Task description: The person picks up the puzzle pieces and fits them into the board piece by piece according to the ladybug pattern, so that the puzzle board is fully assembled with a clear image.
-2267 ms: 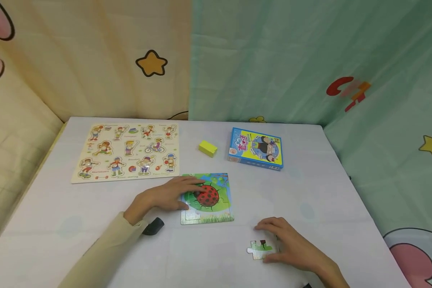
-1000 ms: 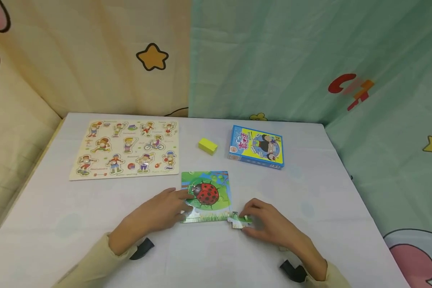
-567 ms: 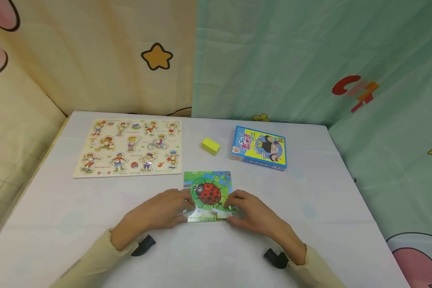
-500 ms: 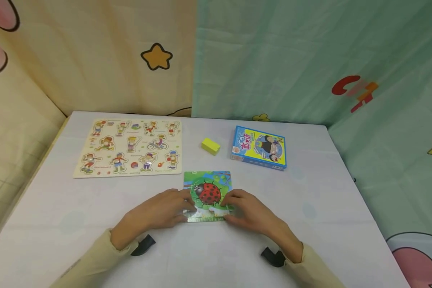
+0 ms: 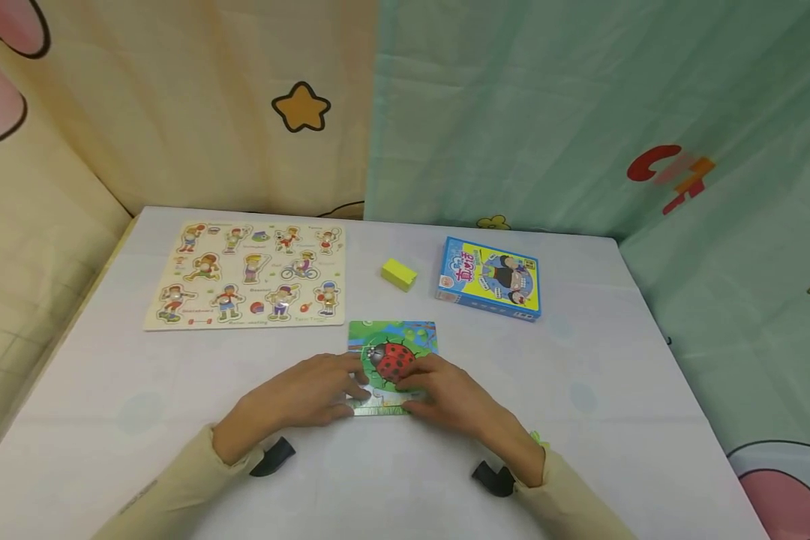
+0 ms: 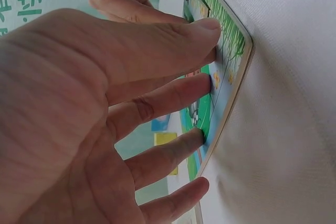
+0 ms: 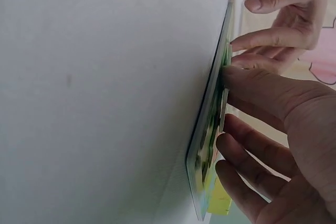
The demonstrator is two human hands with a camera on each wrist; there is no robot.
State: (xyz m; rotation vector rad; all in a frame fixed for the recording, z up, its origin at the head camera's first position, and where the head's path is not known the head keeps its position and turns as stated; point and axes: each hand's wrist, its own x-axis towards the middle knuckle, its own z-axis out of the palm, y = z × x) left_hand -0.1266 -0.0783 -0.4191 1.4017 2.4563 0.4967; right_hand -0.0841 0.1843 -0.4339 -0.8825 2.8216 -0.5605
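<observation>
Green ladybird puzzle (image 5: 397, 346), lower half under hands (image 5: 378, 394)

Ladybird puzzle (image 5: 398, 349): square green board, red spotted beetle at centre, lying flat on worktop (image 5: 614, 390); near edge under both hands.

On white table (image 5: 601, 420): figure peg board (image 5: 246, 275) far left, yellow block (image 5: 399, 274) mid-back, blue card box (image 5: 489, 277) to its right. Behind, cream and green star-print curtains (image 5: 499, 112).

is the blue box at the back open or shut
Shut. The blue box lies flat on the table with its printed lid face up and no flap raised.
</observation>
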